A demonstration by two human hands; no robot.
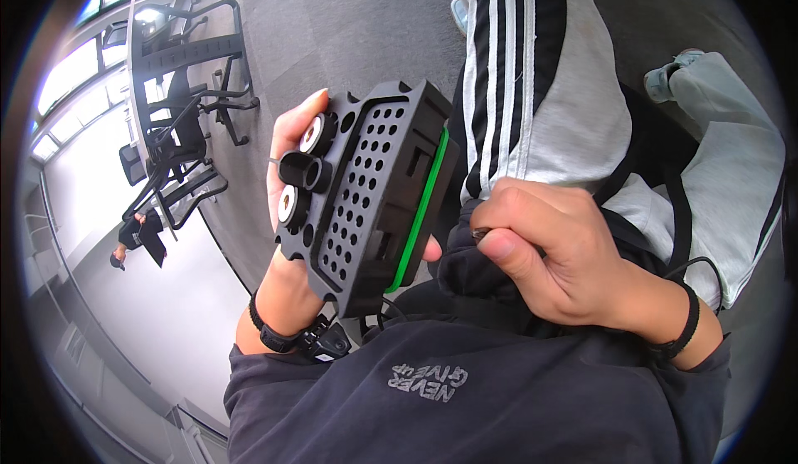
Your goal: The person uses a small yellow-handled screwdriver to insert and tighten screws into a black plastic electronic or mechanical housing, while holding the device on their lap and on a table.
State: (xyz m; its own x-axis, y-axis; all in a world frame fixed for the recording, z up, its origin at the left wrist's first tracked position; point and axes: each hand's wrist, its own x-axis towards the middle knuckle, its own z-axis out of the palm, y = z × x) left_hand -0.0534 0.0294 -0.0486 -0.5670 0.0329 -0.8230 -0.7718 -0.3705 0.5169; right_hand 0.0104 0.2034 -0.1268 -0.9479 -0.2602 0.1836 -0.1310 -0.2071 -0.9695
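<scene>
My left hand [293, 131] is wrapped round a black plastic holder [332, 223], fingers along its far left side and thumb tip showing at the lower right edge. Rows of small round holes cover its upper face, and a bright green strip [421, 206] runs along its side. Two white ringed discs [312, 135] and a black cylindrical socket [304, 171] sit on its left edge. To the right of the holder and apart from it, my right hand [557, 248] is closed in a pinch. Between thumb and forefinger shows the tip of a small dark metal piece [480, 233], mostly hidden.
My legs in grey and black trousers [573, 90] stretch over the grey floor [357, 32]. Black office chairs [179, 123] stand beside a table at the far left. Another person [133, 235] in dark clothes is in the distance. Bands with a small device [326, 341] circle my wrists.
</scene>
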